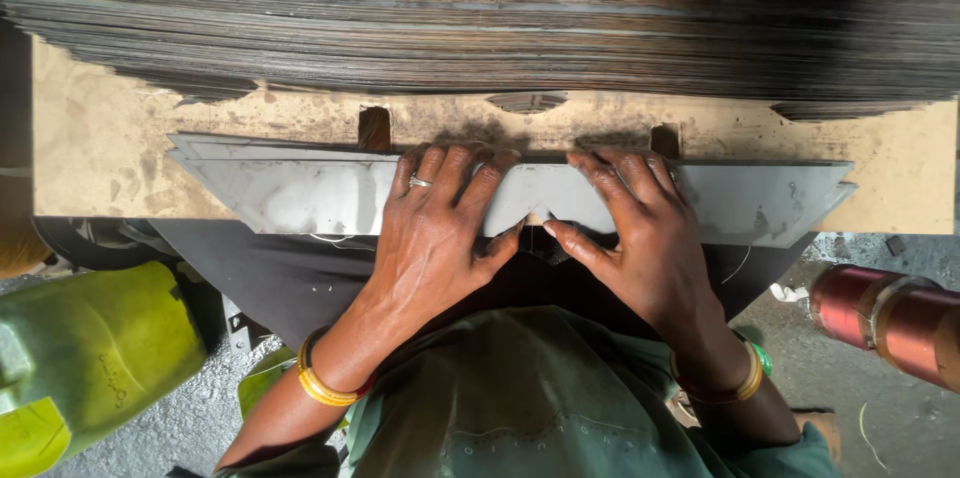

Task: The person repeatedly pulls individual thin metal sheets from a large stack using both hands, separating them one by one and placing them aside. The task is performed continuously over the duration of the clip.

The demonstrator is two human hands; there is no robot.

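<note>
On the near edge of the wooden table lies a thin stack of long grey metal sheets with slanted ends and a V-shaped notch at the middle of the near edge. Both hands press flat on the sheets, fingers spread, neither closed round anything: the left hand just left of the notch, a ring on one finger, the right hand just right of it, thumbs pointing toward the notch. Behind the sheets, a much larger pile of dark laminations covers the far side. Left of the sheets, below table level, sits a yellow-green container; to the right, a copper wire coil.
</note>
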